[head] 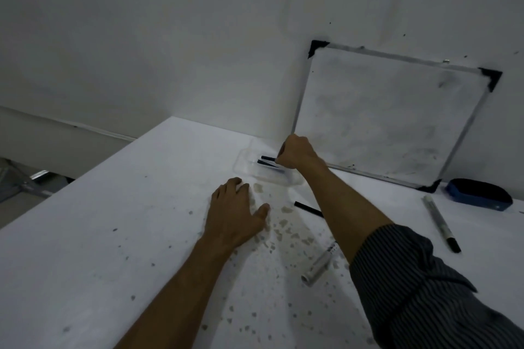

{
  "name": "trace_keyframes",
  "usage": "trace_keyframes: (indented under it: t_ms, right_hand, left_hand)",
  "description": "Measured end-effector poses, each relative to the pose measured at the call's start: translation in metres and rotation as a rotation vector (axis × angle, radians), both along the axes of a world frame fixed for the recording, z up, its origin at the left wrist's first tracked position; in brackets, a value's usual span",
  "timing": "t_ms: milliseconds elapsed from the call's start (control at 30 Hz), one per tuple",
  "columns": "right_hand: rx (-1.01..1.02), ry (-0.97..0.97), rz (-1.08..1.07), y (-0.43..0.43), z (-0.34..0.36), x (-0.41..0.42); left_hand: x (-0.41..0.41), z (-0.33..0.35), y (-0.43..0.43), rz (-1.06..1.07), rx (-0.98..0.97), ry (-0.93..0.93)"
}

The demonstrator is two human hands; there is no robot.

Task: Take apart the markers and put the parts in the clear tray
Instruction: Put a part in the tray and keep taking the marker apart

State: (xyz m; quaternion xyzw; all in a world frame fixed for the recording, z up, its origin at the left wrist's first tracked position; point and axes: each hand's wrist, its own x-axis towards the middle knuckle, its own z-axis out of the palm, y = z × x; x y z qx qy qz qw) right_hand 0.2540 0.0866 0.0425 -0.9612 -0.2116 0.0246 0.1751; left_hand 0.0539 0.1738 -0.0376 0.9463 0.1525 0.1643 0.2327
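Note:
The clear tray (pixel 244 162) sits near the back of the white table with black marker parts (pixel 266 161) lying in it. My right hand (pixel 297 154) hovers over the tray's right side with its fingers curled in; what it holds, if anything, is hidden. My left hand (pixel 235 211) rests flat on the table in front of the tray, fingers spread, holding nothing. A black ink stick (pixel 307 208) lies just under my right forearm. An empty grey marker barrel (pixel 319 265) lies nearer me. A whole marker (pixel 441 222) with a black cap lies at the right.
A small whiteboard (pixel 388 119) leans against the wall behind the tray. A blue eraser (pixel 479 194) lies at its lower right corner. The table (pixel 127 235) is speckled with stains and ends at its left edge, with the floor below.

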Motion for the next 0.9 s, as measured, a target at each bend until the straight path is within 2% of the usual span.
trace_keyframes:
  t_ms: [167, 300, 367, 467, 633, 733, 833, 900]
  right_hand:
    - [-0.012, 0.043, 0.000, -0.003, 0.000, 0.000]
    - [0.241, 0.008, 0.042, -0.035, 0.018, -0.021]
    - [0.295, -0.061, 0.099, -0.063, 0.028, -0.051]
    - [0.216, -0.117, 0.221, -0.110, 0.028, -0.097]
    - [-0.108, 0.030, 0.340, -0.174, 0.002, -0.156]
    - [-0.171, -0.028, 0.353, -0.191, -0.016, -0.172]
    - [-0.129, -0.150, 0.346, -0.199, -0.027, -0.175]
    - [-0.008, -0.200, 0.270, -0.197, -0.032, -0.179]
  left_hand:
    - [-0.001, 0.002, 0.000, -0.002, 0.009, 0.005]
    - [-0.001, 0.009, -0.006, 0.046, 0.005, -0.032]
    - [-0.003, 0.018, -0.015, 0.044, 0.037, -0.084]
    - [-0.008, 0.025, -0.035, -0.034, 0.071, -0.147]
    - [-0.013, 0.009, -0.052, -0.268, 0.097, -0.078]
    - [-0.015, 0.006, -0.048, -0.273, 0.039, -0.088]
    - [-0.012, 0.004, -0.048, -0.250, -0.067, -0.069]
    - [-0.015, 0.015, -0.051, -0.186, -0.354, -0.067]
